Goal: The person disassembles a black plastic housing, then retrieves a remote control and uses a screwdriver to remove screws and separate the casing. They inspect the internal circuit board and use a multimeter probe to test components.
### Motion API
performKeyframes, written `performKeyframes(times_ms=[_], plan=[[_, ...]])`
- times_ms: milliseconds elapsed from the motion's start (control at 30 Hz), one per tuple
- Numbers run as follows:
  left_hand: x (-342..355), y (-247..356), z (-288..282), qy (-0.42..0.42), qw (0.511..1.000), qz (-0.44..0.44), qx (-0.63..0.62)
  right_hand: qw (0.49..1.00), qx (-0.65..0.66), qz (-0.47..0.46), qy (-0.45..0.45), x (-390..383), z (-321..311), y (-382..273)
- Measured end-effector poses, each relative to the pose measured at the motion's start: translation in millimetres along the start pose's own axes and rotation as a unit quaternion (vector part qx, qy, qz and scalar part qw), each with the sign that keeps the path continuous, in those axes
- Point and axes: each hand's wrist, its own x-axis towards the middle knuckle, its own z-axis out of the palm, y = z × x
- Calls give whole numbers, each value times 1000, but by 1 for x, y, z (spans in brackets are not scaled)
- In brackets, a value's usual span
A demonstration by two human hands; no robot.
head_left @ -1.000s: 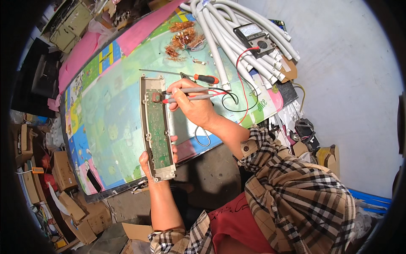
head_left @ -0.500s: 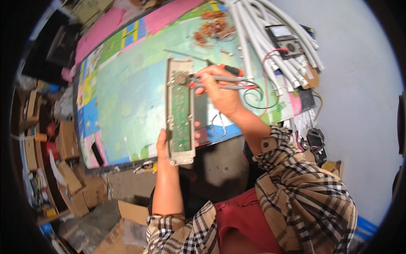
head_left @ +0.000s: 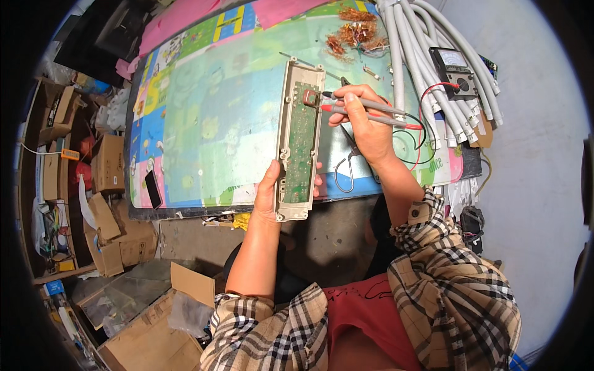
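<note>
My left hand (head_left: 268, 191) grips the lower end of a long pale grey plastic housing, thumb on one side and fingertips on the other. Inside the housing (head_left: 284, 117) lies a green circuit board (head_left: 301, 154) with a small reddish-brown part (head_left: 310, 98) near its top. Closed around two multimeter probes (head_left: 371, 110), one black-tipped and one red-tipped, is my right hand (head_left: 365, 123). Both tips are at the board's upper right, beside the reddish part; exact contact is too small to tell. Red and black leads trail from the probes.
An analog multimeter (head_left: 456, 73) rests on white tubes (head_left: 427, 74) at the right. Copper wire scraps (head_left: 359, 34) lie at the back, scissors (head_left: 349, 162) beside my right wrist. A black phone (head_left: 153, 188) is on the table's left corner. Cardboard boxes (head_left: 111, 162) stand left.
The view has shifted, so the table and the housing appear farther right and higher. Both hands keep their holds, and the probe tips stay near the reddish part.
</note>
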Motion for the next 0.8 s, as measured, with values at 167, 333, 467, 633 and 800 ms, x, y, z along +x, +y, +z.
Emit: performKeyframes(times_ms=[167, 333, 467, 633, 800], plan=[[1, 0, 3, 21, 1000, 0, 6, 1000, -7, -23, 10, 0, 0, -2], [2, 1, 2, 3, 1000, 2, -26, 999, -11, -33, 12, -2, -1, -6], [2, 1, 1, -3, 999, -4, -36, 996, -67, -48, -25, -2, -1, -11], [0, -2, -4, 24, 1000, -12, -15, 994, -67, -80, -36, -3, 1, -2], [0, -3, -5, 21, 1000, -13, -15, 994, -68, -75, -34, -4, 2, -8]])
